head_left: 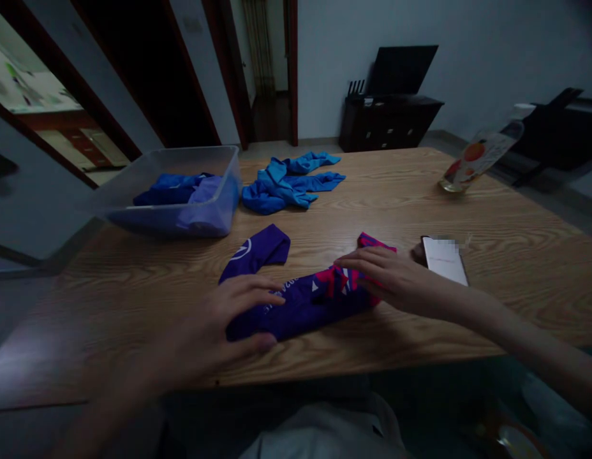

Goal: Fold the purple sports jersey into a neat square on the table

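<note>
Both hands lie flat and open-fingered — left hand (224,322), right hand (386,277) — on the folded purple-and-pink cloth garment (300,299), near table edge.

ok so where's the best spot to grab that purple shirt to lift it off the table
Probably by its two short ends, from above. The purple shirt lies folded in a long flat band, with the left hand and right hand already pressing on those ends. Pinching both should keep the fold together.

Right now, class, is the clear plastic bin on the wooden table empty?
No, the clear plastic bin holds crumpled blue cloth.
</note>
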A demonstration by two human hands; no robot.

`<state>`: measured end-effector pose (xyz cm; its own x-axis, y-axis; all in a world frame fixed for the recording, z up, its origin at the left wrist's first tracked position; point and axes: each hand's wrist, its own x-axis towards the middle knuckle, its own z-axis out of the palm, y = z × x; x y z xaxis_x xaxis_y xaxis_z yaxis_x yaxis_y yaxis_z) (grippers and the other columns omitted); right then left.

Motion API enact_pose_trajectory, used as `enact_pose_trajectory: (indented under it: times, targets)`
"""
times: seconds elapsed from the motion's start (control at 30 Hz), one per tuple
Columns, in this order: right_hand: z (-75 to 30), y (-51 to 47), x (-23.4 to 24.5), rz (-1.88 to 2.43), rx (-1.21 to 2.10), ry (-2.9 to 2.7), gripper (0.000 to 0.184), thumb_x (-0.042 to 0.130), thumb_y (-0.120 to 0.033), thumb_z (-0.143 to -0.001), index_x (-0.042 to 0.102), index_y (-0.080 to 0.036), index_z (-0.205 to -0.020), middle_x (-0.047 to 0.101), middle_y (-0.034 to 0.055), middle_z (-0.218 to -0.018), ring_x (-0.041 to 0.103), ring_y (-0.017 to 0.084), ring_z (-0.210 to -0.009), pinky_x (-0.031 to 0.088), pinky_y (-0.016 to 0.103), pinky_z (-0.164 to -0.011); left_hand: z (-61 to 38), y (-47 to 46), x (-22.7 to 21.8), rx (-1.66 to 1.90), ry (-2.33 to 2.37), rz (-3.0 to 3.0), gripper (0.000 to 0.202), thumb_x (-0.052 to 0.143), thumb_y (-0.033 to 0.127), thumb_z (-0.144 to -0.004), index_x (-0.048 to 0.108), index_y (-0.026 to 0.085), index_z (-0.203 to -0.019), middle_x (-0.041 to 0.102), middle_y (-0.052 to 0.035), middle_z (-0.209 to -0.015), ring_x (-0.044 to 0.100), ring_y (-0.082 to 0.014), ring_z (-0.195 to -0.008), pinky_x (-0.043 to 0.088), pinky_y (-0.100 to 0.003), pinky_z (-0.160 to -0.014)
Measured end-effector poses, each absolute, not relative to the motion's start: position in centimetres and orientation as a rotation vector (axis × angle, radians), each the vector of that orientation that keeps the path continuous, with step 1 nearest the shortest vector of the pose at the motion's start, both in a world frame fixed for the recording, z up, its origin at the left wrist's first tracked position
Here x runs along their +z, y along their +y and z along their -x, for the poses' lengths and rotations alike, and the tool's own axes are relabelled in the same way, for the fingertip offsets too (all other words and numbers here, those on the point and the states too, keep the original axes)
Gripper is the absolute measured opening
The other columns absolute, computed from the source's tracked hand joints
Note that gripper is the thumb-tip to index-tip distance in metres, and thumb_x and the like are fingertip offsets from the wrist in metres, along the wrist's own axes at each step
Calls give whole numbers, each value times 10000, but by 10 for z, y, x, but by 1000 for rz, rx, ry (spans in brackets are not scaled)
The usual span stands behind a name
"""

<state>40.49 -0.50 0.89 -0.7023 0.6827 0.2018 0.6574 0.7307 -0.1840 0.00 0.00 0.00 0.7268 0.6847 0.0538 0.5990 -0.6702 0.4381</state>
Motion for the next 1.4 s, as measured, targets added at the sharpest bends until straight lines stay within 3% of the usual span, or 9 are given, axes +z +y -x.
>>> enact_pose_trajectory:
  times: [0.1,0.3,0.43,0.57,0.7,0.87,1.07,1.23,1.4]
  targets:
    - [-382,12,-24,1017,194,-2735,498,502,-210,-1127,492,-163,-1622,640,170,-1542,601,289,-1419,522,493,-1173,9,3,-24,185,1004,-2554,735,911,568,-836,672,306,-1480,591,-98,-1619,514,-395,-1531,421,-625,-1293]
    - [-353,44,-47,823,432,-2750,259,517,-190,-1097,730,-168,-1243,730,139,-1133,680,271,-1063,556,432,-969,48,10,-27,264,1204,-2432,302,607,238,-1019,771,317,-1260,765,-31,-1369,640,-293,-1402,495,-500,-1234]
    - [-361,60,-8,1010,820,-2412,275,466,-388,-1144,679,-224,-1087,700,57,-986,662,219,-886,543,352,-809,49,24,9,557,1454,-2256,277,573,444,-1057,745,277,-1197,808,-40,-1156,762,-281,-1089,602,-390,-978]
    - [-368,63,48,1096,869,-2105,350,514,-563,-1118,683,-259,-1085,683,26,-958,640,220,-905,539,345,-814,30,43,46,900,1496,-2150,395,482,588,-1104,703,261,-1112,762,-6,-974,730,-239,-908,566,-317,-802]
    - [-364,62,95,989,728,-1916,327,592,-575,-1083,698,-265,-1083,660,15,-944,599,196,-847,498,315,-730,12,57,87,1223,1428,-2178,395,486,588,-1106,671,249,-1023,683,-2,-875,664,-214,-817,535,-316,-755]
    - [-361,67,161,906,338,-1882,350,644,-513,-1062,615,-219,-875,511,-18,-773,441,136,-689,345,291,-586,5,74,152,1414,1187,-2180,404,598,623,-1052,689,231,-1026,667,-22,-889,651,-200,-823,556,-294,-713]
    - [-366,78,219,844,-19,-1970,286,592,-446,-1098,644,-218,-933,499,-18,-771,418,134,-685,338,309,-610,18,83,218,1190,979,-2164,446,754,662,-935,731,224,-1018,724,-53,-928,728,-226,-851,638,-319,-715]
    - [-367,85,231,851,-182,-2098,259,560,-401,-1099,701,-193,-1035,598,1,-798,497,146,-710,359,312,-623,23,81,223,715,967,-2239,407,908,580,-789,784,221,-935,747,-54,-872,781,-291,-941,662,-376,-760]
    - [-362,87,240,847,-343,-2020,255,541,-370,-1098,711,-188,-1040,622,5,-797,534,153,-725,384,316,-674,18,84,221,1252,964,-2266,497,779,706,-897,700,217,-945,693,-21,-809,697,-191,-721,587,-292,-618]
